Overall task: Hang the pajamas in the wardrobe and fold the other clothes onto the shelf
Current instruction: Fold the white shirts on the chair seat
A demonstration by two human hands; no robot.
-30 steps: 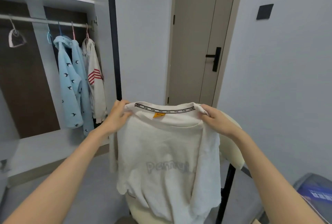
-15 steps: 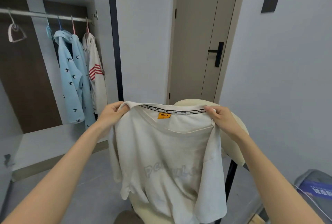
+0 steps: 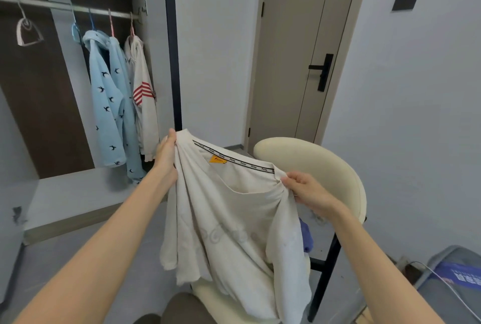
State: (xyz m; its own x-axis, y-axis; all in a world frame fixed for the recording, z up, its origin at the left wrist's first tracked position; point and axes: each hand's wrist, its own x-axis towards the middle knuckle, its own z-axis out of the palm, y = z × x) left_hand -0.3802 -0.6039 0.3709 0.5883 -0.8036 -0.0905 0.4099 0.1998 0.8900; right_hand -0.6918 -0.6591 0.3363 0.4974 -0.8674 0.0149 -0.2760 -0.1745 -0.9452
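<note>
A cream T-shirt (image 3: 229, 219) with a black neck tape and an orange label hangs in front of me. My left hand (image 3: 166, 157) grips its left shoulder, held higher. My right hand (image 3: 309, 191) pinches the right shoulder, lower, so the shirt tilts. In the open wardrobe at the left, light blue pajamas with dark bird prints (image 3: 112, 105) and a white garment with red stripes (image 3: 144, 94) hang on the rail (image 3: 65, 7). The pale wardrobe shelf (image 3: 75, 193) lies below them.
A cream chair (image 3: 312, 162) with black legs stands right behind the shirt, with a bit of blue cloth (image 3: 305, 237) on its seat. An empty hanger (image 3: 27, 32) is on the rail. A closed door (image 3: 299, 50) is ahead, and a grey bag (image 3: 455, 284) sits at the lower right.
The shirt has dropped lower and tilted, my right hand sinking below my left. The chair back now shows behind the shirt, and the view has shifted.
</note>
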